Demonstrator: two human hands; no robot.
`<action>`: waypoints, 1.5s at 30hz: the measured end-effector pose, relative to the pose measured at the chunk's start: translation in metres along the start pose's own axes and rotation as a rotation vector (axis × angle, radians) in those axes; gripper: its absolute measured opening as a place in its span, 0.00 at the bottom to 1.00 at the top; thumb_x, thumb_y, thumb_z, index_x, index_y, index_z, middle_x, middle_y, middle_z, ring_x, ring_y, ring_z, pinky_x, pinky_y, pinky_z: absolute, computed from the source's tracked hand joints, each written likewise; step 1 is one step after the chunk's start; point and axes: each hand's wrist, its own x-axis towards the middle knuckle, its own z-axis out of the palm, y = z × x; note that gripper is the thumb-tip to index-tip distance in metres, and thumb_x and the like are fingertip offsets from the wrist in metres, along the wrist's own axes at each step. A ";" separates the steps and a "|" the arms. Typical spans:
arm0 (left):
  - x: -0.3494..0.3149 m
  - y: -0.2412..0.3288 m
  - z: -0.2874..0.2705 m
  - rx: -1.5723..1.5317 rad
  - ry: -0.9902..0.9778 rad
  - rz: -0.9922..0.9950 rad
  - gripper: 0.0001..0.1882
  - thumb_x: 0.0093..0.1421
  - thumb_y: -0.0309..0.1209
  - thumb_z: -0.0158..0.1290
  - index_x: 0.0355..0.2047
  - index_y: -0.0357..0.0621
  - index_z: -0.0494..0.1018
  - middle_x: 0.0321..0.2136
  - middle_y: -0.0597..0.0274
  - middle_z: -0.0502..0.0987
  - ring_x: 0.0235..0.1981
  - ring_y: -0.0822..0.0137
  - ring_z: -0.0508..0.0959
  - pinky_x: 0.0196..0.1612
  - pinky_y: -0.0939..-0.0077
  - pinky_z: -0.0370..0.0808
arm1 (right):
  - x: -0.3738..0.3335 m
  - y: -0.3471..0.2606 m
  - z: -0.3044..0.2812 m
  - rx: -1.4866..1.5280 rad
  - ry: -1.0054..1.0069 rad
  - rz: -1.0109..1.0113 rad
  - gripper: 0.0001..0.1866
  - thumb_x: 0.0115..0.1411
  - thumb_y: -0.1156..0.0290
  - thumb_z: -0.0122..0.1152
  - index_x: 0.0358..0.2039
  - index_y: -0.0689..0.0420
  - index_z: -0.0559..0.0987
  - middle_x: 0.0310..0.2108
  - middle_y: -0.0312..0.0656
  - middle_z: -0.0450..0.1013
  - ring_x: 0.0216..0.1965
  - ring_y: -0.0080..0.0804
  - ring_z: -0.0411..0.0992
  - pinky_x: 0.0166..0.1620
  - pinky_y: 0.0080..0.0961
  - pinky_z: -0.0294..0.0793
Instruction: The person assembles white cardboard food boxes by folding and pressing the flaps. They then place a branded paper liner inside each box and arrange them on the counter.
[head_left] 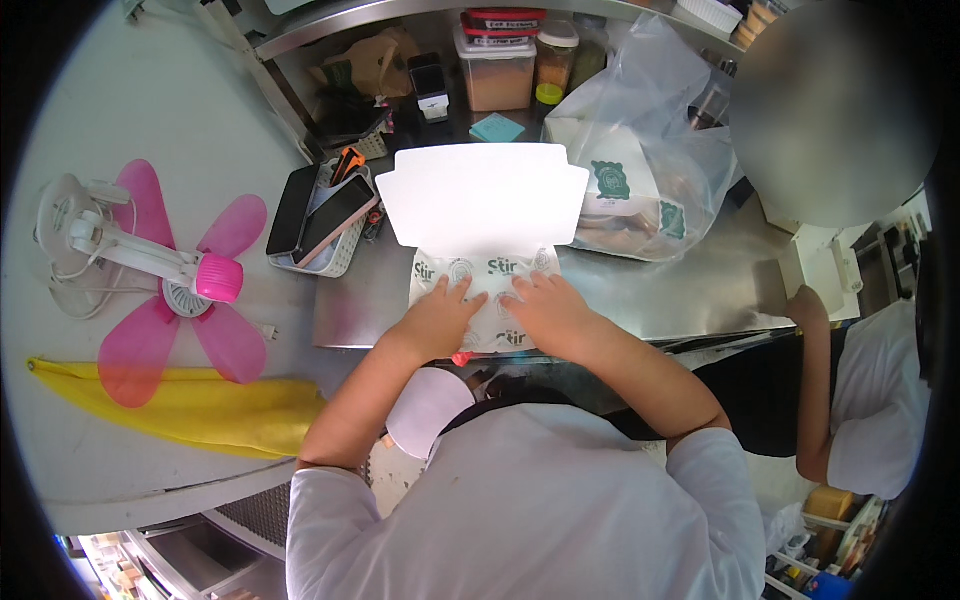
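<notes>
**Both hands flat on printed paper in an open white box**

The stainless steel counter (690,290) carries everything around the hands. Beyond the fingertips and to their right slumps a clear plastic bag (655,120) holding white printed boxes. Far to the left of the hands lie a crumpled yellow cloth (190,405) and a pink-bladed handheld fan (185,285). Left of the box lid, a white mesh basket (340,262) holds two phones. At the right edge, another person's arm (815,380) rests on the counter, well apart from the hands.

The open white cardboard box (482,195) stands directly ahead of the fingers, lid raised. Its printed white paper liner (490,270) lies under both palms. The left hand (440,315) and right hand (545,310) press on it with fingers spread, grasping nothing. The hands hide the box floor; the liner's near edge is hard to make out.
</notes>
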 end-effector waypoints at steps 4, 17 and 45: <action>0.000 0.000 -0.007 0.073 -0.062 -0.022 0.34 0.51 0.35 0.57 0.59 0.50 0.59 0.60 0.50 0.57 0.58 0.38 0.59 0.57 0.52 0.62 | 0.004 -0.001 -0.006 -0.004 -0.063 -0.067 0.24 0.49 0.70 0.58 0.50 0.48 0.73 0.46 0.43 0.67 0.44 0.40 0.67 0.45 0.35 0.68; 0.001 -0.006 0.000 0.084 -0.005 0.046 0.32 0.53 0.37 0.55 0.57 0.46 0.59 0.59 0.51 0.58 0.57 0.46 0.62 0.52 0.62 0.69 | 0.019 0.013 0.010 0.062 0.093 -0.116 0.10 0.51 0.72 0.54 0.36 0.54 0.76 0.38 0.43 0.70 0.43 0.38 0.68 0.43 0.38 0.69; -0.022 -0.017 -0.003 -0.516 0.516 -0.660 0.25 0.53 0.41 0.58 0.44 0.35 0.68 0.32 0.53 0.74 0.31 0.60 0.75 0.37 0.70 0.72 | -0.037 0.018 -0.025 0.539 0.746 0.291 0.08 0.52 0.68 0.59 0.33 0.53 0.74 0.28 0.42 0.64 0.33 0.41 0.65 0.36 0.35 0.64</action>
